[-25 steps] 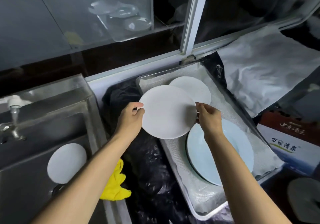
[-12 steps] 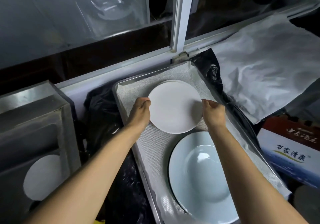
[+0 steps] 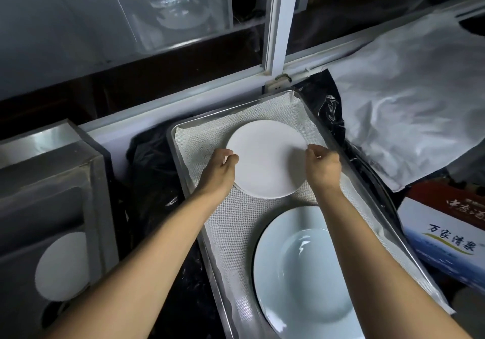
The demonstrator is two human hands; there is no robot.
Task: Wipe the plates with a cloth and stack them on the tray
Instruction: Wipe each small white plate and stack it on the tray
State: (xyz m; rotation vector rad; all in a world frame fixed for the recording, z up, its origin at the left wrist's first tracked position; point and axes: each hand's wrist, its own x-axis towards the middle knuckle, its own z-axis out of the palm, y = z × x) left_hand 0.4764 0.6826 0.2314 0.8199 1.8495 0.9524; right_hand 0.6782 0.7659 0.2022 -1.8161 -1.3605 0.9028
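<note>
A small white plate point(image 3: 266, 158) lies on top of another one at the far end of the metal tray point(image 3: 174, 139), which is lined with a white mesh mat. My left hand point(image 3: 219, 169) pinches the plate's left rim and my right hand point(image 3: 322, 166) pinches its right rim. A large pale blue deep plate point(image 3: 299, 267) sits in the near half of the tray, partly under my right forearm. One more white plate point(image 3: 61, 266) lies in the steel sink at the left. The cloth is out of view.
The steel sink point(image 3: 91, 181) stands left of the tray, with black plastic sheeting point(image 3: 154, 181) between them. A window frame point(image 3: 278, 23) runs along the back. White wrapping point(image 3: 409, 102) and a printed carton point(image 3: 446, 236) lie to the right.
Both hands carried the small white plate from above the tray's left edge to its far end and lowered it onto the plate lying there. The camera shifted right, so the yellow cloth left view.
</note>
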